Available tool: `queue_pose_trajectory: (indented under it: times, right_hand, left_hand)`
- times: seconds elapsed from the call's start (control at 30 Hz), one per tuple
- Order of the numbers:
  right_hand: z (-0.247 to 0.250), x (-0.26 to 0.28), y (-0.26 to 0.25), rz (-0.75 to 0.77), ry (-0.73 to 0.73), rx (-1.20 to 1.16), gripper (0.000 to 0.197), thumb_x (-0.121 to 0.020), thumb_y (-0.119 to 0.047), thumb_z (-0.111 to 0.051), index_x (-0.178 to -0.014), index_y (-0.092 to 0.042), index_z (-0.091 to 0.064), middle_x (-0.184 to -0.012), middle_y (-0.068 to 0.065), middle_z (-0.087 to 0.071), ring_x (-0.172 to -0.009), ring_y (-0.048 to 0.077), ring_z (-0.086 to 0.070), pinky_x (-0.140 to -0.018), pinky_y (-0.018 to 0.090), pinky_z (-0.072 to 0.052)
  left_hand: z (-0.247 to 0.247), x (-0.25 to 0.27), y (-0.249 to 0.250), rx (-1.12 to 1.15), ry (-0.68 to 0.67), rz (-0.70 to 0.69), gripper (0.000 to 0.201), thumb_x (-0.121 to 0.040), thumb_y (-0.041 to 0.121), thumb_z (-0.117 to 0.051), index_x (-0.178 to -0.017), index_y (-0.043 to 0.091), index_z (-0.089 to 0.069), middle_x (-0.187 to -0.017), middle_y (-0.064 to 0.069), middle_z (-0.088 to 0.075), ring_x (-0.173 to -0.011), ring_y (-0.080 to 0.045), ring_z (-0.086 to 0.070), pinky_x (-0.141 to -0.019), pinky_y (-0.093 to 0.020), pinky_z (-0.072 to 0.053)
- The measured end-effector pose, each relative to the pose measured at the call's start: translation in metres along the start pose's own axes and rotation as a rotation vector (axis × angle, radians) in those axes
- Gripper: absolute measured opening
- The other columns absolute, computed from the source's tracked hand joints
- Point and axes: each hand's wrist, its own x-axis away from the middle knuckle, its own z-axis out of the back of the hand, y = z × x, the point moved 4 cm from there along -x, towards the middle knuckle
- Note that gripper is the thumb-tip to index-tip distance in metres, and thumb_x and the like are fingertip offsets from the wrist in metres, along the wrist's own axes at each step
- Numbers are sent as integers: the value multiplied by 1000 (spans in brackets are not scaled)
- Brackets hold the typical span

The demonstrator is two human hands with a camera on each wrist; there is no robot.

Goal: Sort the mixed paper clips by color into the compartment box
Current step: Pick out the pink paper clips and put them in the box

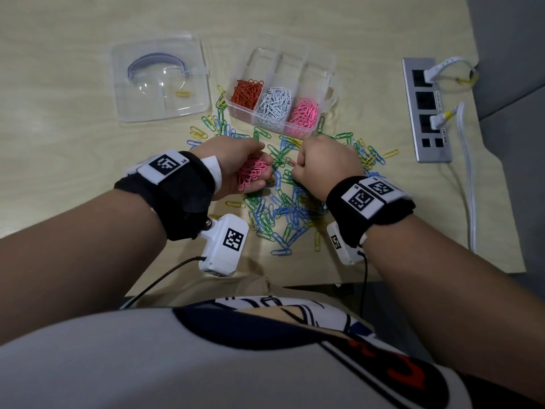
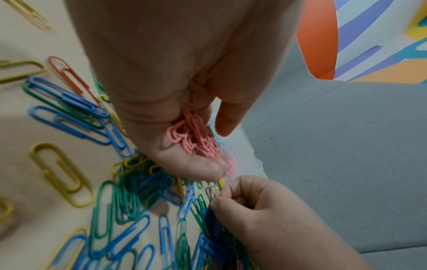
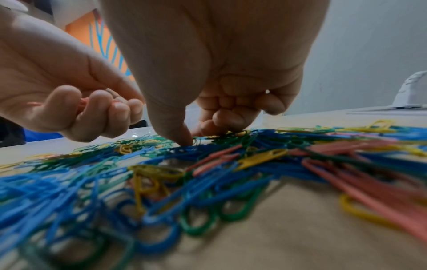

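The clear compartment box stands at the back of the table, with orange clips, white clips and pink clips in three front cells. A mixed pile of blue, green and yellow clips lies in front of it. My left hand is cupped round a bunch of pink clips just above the pile. To its right, my right hand has its fingers curled and pinches a single clip at the top of the pile; its colour is unclear.
The box's clear lid lies at the back left with one yellow clip in it. A grey socket strip with white cables sits at the right. The table's near edge is close to my body.
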Motion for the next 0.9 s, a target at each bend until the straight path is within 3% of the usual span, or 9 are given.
queue_pose_trajectory:
  times: [0.27, 0.47, 0.63, 0.77, 0.9]
  right_hand:
    - [2, 11, -1, 60, 3, -17, 26, -89, -40, -52, -103, -19, -60, -109, 4, -58, -101, 26, -58, -91, 42, -39]
    - [-1, 11, 2, 66, 38, -28, 20, -94, -34, -53, -103, -20, -63, -107, 4, -62, -100, 27, -60, -89, 40, -43]
    - [2, 12, 5, 51, 45, -32, 20, -94, -30, -48, -102, -19, -63, -105, 2, -62, -97, 26, -60, -89, 40, -40]
    - [13, 25, 6, 63, 216, -281, 12, -90, -30, -54, -88, -21, -62, -86, -5, -54, -88, 23, -58, -84, 39, -43]
    - [16, 41, -9, 155, 227, -510, 13, -87, -30, -61, -91, -21, -69, -90, 0, -67, -88, 23, -61, -81, 40, -47]
  left_hand:
    - [-1, -1, -2, -11, 8, -10, 33, -101, 27, -43, -77, 9, -59, -55, -3, -60, -46, -9, -58, -46, -17, -50]
    - [-3, -2, -2, -23, 10, -6, 33, -101, 27, -43, -77, 10, -59, -53, -3, -60, -46, -9, -58, -48, -17, -51]
    - [-7, -3, -2, -36, 6, -3, 33, -101, 27, -43, -79, 9, -59, -53, -4, -60, -46, -10, -57, -46, -17, -51]
    - [-12, -7, -2, -24, -6, -1, 36, -101, 31, -41, -80, 7, -58, -57, -6, -61, -53, -14, -58, -46, -19, -52]
    - [-27, -11, -4, 30, -46, 15, 23, -99, 29, -48, -88, 12, -57, -65, -3, -64, -53, -12, -62, -47, -22, -53]
